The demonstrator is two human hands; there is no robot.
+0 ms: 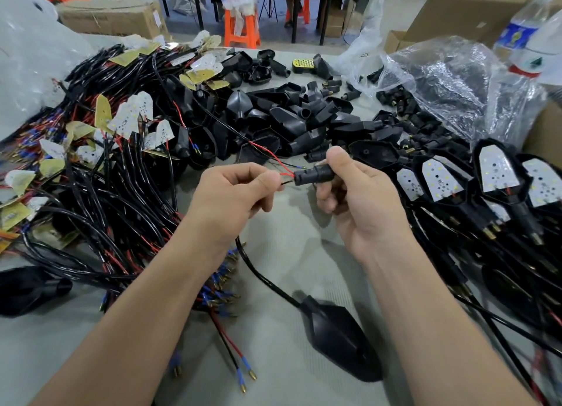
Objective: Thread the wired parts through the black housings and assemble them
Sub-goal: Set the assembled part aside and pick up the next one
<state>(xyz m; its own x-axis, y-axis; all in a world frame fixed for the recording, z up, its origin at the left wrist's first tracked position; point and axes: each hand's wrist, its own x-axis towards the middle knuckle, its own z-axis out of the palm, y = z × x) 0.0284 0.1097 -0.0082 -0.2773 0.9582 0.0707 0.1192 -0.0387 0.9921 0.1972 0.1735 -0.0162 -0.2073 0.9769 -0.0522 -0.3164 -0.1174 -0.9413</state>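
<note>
At centre, left hand (232, 193) pinches red and black wires (287, 175) at black tubular housing (316, 173) gripped by right hand (360, 202); far-right clear plastic bag (450, 71) holds black connectors (401, 104).

Desk (282, 262), pale grey top. Left side: deep tangle of wired boards (106, 162), black and red leads. Far middle: heap of loose black housings (289, 117). Right edge: row of assembled lamps (498, 174), white boards up. Far right: clear plastic bag (441, 77) holding small black parts. Near edge, centre: one cabled housing (343, 335) lying alone.
</note>
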